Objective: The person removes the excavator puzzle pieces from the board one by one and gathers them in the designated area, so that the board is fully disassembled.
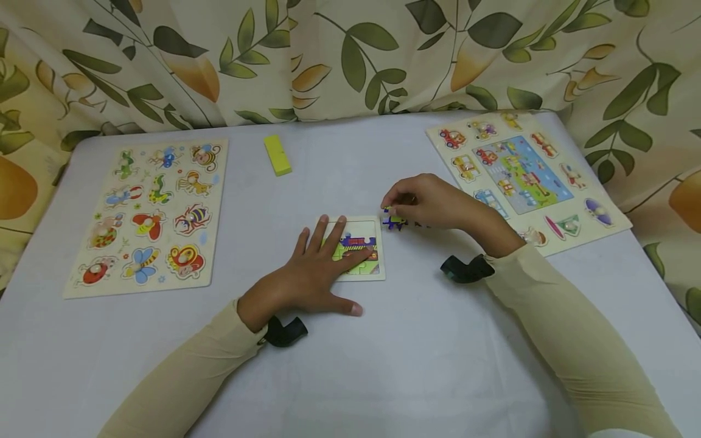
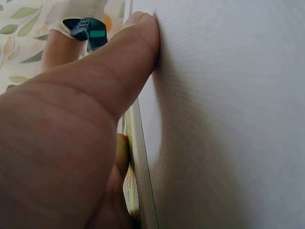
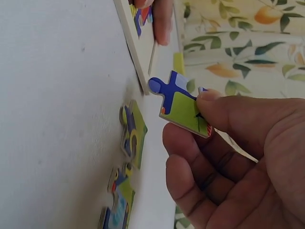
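Observation:
My left hand (image 1: 309, 274) lies with its fingers spread over a small framed jigsaw board (image 1: 382, 258), fingertips resting on it and its thumb on the white cloth. Part of the picture, green with purple and orange, shows between the fingers; the rest is hidden. Just right of the board, my right hand (image 1: 429, 201) pinches a jigsaw piece (image 3: 183, 105) between thumb and fingers, raised off the table. That piece is blue and green with a round knob pointing at the board. Below it in the right wrist view lie loose jigsaw pieces (image 3: 136, 136) on the cloth.
A wooden insect puzzle board (image 1: 215, 261) lies at the left. At the right back is a vehicle puzzle board (image 1: 599, 226), partly behind my right hand. A yellow block (image 1: 278, 155) lies near the back edge, before a leaf-patterned curtain (image 1: 372, 36).

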### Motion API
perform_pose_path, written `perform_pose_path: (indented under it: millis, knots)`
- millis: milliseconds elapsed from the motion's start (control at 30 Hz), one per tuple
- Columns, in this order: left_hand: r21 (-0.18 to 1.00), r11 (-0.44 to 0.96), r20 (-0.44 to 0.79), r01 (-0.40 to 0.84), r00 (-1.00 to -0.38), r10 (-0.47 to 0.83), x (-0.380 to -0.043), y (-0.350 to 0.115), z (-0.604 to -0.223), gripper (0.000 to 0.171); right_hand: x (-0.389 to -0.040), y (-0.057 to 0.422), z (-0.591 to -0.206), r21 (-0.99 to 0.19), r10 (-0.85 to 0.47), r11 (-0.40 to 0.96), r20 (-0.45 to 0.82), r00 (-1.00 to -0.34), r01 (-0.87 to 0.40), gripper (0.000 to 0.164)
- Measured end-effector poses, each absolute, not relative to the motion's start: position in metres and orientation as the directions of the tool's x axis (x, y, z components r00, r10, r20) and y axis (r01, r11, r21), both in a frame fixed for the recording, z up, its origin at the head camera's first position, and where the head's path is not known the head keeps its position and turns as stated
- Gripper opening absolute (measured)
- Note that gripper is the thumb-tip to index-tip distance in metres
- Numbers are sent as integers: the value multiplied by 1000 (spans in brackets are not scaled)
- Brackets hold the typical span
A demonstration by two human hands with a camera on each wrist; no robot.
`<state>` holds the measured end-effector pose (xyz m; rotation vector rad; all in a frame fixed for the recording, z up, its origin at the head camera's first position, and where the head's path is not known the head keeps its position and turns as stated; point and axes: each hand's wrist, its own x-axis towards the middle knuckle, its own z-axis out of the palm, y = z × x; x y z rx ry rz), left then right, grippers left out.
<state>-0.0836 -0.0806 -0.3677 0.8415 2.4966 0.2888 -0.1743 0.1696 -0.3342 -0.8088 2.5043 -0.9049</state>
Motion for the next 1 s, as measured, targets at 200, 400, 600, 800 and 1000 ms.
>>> perform_pose_path:
  millis: [200, 400, 600, 800, 1000]
  knots:
    - [342, 788, -373, 511, -696, 613, -84, -81, -368, 97, -175, 181, -331, -662, -612, 642, -141, -778, -385, 13]
    - [338, 791, -378, 510, -697, 610, -83, -80, -367, 98, -174, 190, -332, -647, -602, 662, -160, -782, -378, 15]
    - [339, 792, -381, 508, -695, 609, -83, -80, -367, 98, -172, 200, -332, -627, -573, 695, -190, -797, -350, 19]
    - [344, 792, -377, 504, -699, 608, -83, -80, -367, 98, -172, 210, -332, -619, -572, 700, -188, -798, -356, 19]
    - [348, 788, -367, 507, -700, 613, -82, -80, -366, 98, -171, 223, -334, -615, -568, 704, -189, -801, -354, 19]
